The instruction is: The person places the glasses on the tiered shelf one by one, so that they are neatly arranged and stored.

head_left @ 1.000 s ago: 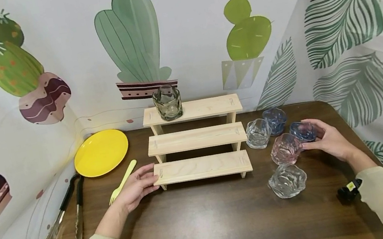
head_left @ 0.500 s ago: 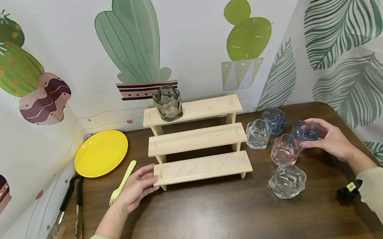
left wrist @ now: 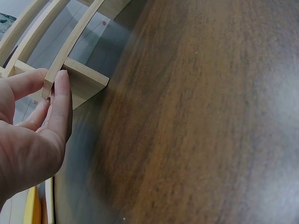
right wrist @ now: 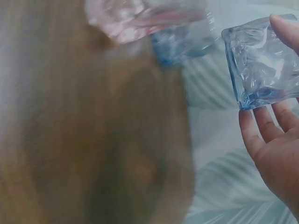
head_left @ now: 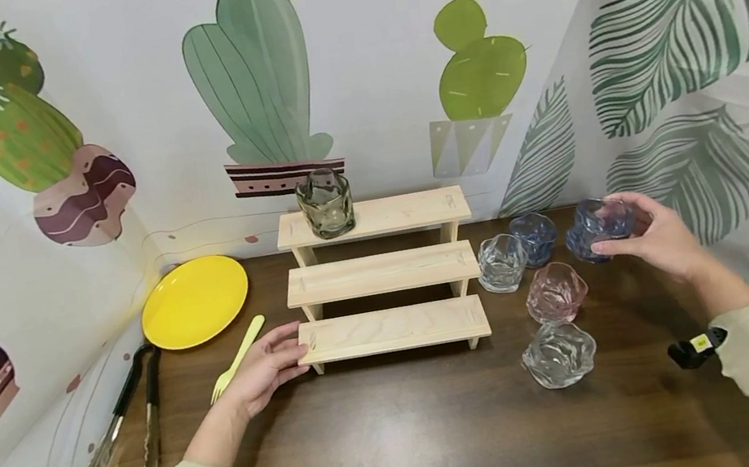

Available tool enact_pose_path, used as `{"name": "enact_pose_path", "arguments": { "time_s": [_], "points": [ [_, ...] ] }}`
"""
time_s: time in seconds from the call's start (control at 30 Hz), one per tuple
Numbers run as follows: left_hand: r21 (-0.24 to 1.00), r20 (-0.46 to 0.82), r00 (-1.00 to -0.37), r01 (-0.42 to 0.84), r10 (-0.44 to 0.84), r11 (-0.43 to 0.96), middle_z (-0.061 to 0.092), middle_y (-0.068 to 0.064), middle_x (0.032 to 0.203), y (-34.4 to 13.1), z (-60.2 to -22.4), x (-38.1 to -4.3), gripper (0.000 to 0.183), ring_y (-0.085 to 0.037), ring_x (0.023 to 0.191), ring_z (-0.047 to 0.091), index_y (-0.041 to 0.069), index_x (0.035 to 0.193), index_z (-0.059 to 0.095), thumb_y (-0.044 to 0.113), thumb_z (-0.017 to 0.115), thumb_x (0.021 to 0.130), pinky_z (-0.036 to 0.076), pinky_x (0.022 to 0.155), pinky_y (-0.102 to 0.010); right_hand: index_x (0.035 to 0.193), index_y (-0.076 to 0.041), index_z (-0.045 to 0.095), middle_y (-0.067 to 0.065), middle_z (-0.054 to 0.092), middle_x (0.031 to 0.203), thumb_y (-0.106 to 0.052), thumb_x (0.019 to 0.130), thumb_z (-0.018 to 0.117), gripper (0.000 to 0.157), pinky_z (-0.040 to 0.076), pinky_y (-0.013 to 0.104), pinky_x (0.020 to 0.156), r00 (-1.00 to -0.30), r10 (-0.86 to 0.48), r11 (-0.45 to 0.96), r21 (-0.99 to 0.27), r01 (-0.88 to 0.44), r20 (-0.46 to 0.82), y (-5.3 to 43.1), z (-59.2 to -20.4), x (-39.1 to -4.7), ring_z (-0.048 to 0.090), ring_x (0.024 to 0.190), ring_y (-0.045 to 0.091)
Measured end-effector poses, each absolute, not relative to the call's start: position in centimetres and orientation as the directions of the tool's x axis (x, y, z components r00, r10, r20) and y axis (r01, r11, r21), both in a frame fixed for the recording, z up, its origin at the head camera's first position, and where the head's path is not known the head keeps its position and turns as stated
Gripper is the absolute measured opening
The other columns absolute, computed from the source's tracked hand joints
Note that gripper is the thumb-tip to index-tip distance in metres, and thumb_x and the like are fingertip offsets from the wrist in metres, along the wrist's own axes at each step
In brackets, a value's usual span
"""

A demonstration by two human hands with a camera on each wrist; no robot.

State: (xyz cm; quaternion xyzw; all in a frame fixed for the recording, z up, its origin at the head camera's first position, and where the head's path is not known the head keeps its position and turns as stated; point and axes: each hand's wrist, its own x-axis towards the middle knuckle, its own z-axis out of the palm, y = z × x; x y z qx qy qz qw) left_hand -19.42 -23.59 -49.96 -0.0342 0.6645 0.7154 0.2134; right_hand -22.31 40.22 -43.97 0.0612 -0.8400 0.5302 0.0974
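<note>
My right hand (head_left: 665,238) grips a blue glass (head_left: 596,225) at the table's right side. In the right wrist view this blue glass (right wrist: 261,65) sits between the thumb and the fingers, above the table. My left hand (head_left: 267,371) pinches the left end of the lowest board of a three-step wooden rack (head_left: 391,330). The left wrist view shows its fingers on both sides of that board (left wrist: 60,65). A greenish glass (head_left: 326,204) stands on the rack's top step. Right of the rack are a second blue glass (head_left: 534,238), a pink glass (head_left: 556,292) and two clear glasses (head_left: 502,263).
A yellow plate (head_left: 196,301) lies at the back left of the brown table (head_left: 395,445). Beside it are a pale yellow fork (head_left: 239,359) and metal tongs (head_left: 151,411) with black handles. A patterned cloth wall (head_left: 375,60) rises behind the table.
My right hand has lifted the blue glass and carried it back and to the right, away from the pink glass. The left hand has stayed on the rack.
</note>
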Motion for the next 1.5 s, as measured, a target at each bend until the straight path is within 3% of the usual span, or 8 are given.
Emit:
{"name": "enact_pose_path", "arguments": {
  "time_s": [0.5,0.73,0.87,1.17,1.3,1.5],
  "points": [
    [0.94,-0.325,-0.911,-0.341,0.254,-0.025,0.056,-0.02,0.13,-23.8,-50.0,-19.4,0.065,-0.019,0.1,0.069,-0.005,0.157,0.031,0.002,0.064,0.101,0.06,0.087,-0.034,0.144,-0.01,0.052,-0.007,0.069,0.123,0.002,0.082,0.086,0.071,0.052,0.013,0.083,-0.98,-0.041,0.42,-0.886,-0.194,0.195,34.8,-37.7,-24.3,0.061,0.112,0.009],
    [0.939,-0.324,-0.91,-0.342,0.258,-0.026,0.056,-0.02,0.13,-23.8,-50.0,-19.5,0.066,-0.02,0.1,0.069,-0.005,0.157,0.031,0.002,0.064,0.101,0.061,0.087,-0.034,0.14,-0.011,0.056,-0.005,0.071,0.12,0.007,0.081,0.085,0.068,0.048,0.015,0.09,-0.98,-0.036,0.298,-0.934,-0.196,0.194,30.9,-35.9,-25.3,0.059,0.113,0.014],
    [0.94,-0.323,-0.91,-0.341,0.259,-0.026,0.056,-0.02,0.13,-23.8,-50.0,-19.5,0.066,-0.02,0.1,0.069,-0.005,0.157,0.031,0.002,0.064,0.101,0.061,0.087,-0.034,0.139,-0.011,0.057,-0.004,0.07,0.12,0.004,0.082,0.086,0.067,0.051,0.017,0.087,-0.983,-0.037,0.267,-0.946,-0.185,0.182,28.6,-34.9,-25.9,0.059,0.11,0.015],
    [0.94,-0.321,-0.912,-0.339,0.254,-0.03,0.056,-0.02,0.129,-23.9,-50.1,-19.5,0.066,-0.019,0.1,0.069,-0.005,0.157,0.031,0.002,0.065,0.101,0.061,0.087,-0.034,0.143,-0.013,0.054,0.011,0.063,0.131,-0.006,0.083,0.088,0.07,0.054,0.021,0.08,-0.986,-0.069,0.249,-0.954,-0.166,0.154,24.0,-34.2,-27.9,0.058,0.108,0.018],
    [0.941,-0.32,-0.913,-0.338,0.255,-0.029,0.056,-0.02,0.13,-23.8,-50.2,-19.5,0.066,-0.019,0.1,0.069,-0.004,0.157,0.031,0.003,0.065,0.101,0.06,0.087,-0.033,0.145,-0.015,0.053,0.01,0.063,0.132,-0.014,0.083,0.09,0.073,0.051,0.023,0.077,-0.984,-0.083,0.278,-0.945,-0.173,0.156,22.2,-34.3,-29.0,0.056,0.102,0.017],
    [0.941,-0.319,-0.912,-0.336,0.258,-0.025,0.056,-0.02,0.131,-23.8,-50.4,-19.5,0.066,-0.019,0.101,0.069,-0.004,0.157,0.031,0.004,0.065,0.101,0.06,0.088,-0.033,0.147,-0.018,0.053,0.008,0.061,0.133,-0.018,0.083,0.091,0.075,0.049,0.027,0.082,-0.984,-0.116,0.255,-0.953,-0.161,0.135,20.0,-34.6,-30.0,0.053,0.106,0.021]
  ]
}}
